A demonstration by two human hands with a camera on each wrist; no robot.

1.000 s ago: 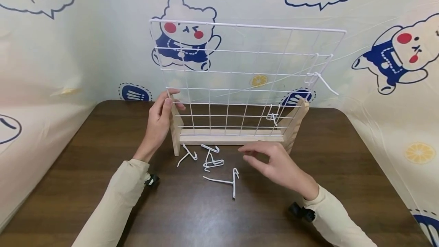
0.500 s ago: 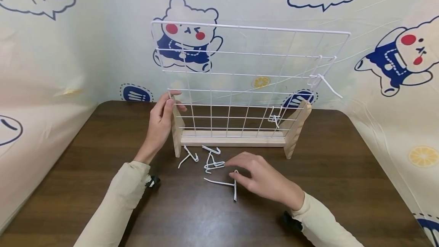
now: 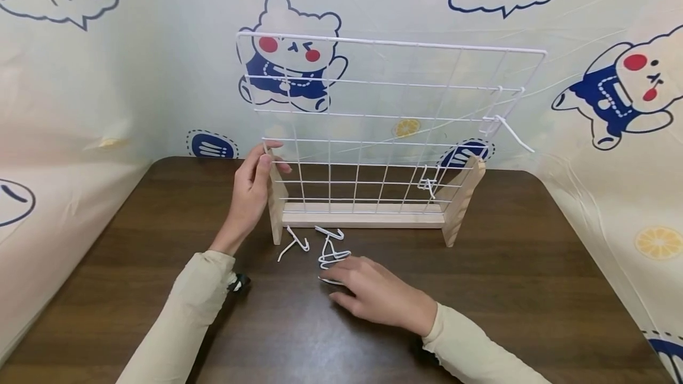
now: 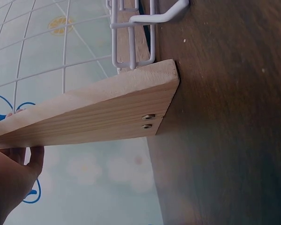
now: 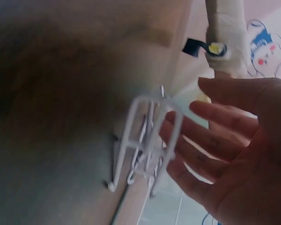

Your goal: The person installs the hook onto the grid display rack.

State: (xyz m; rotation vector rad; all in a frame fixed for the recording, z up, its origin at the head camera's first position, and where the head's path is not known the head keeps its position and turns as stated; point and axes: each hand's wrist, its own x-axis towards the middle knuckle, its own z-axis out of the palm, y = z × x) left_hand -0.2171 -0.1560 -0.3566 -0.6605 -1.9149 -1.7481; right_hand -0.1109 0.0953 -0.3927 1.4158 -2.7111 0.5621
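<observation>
My left hand point(image 3: 249, 191) grips the upper part of the left wooden side post point(image 3: 275, 218) of a rack with a white wire grid point(image 3: 400, 41). In the left wrist view its fingers show behind the post point(image 4: 107, 105). My right hand point(image 3: 376, 295) is low over the table, thumb apart from the slightly bent fingers. Under its fingertips lies a white wire hook point(image 3: 334, 281), mostly hidden in the head view. In the right wrist view that hook point(image 5: 125, 136) stands out in front of the fingers, overlapping them, and the thumb is clear of it.
Several white hooks point(image 3: 329, 246) lie tangled before the rack's wooden base bar point(image 3: 363, 221), with a single hook point(image 3: 296, 238) to their left. Two more hang on the grid's right side, an upper hook point(image 3: 512, 130) and a lower hook point(image 3: 427, 184). A patterned cloth point(image 3: 160, 64) surrounds the brown table point(image 3: 533, 277).
My right hand has moved left and toward me, from beside the rack's base to above the nearest loose hook, now covering most of it. My left hand stays on the post.
</observation>
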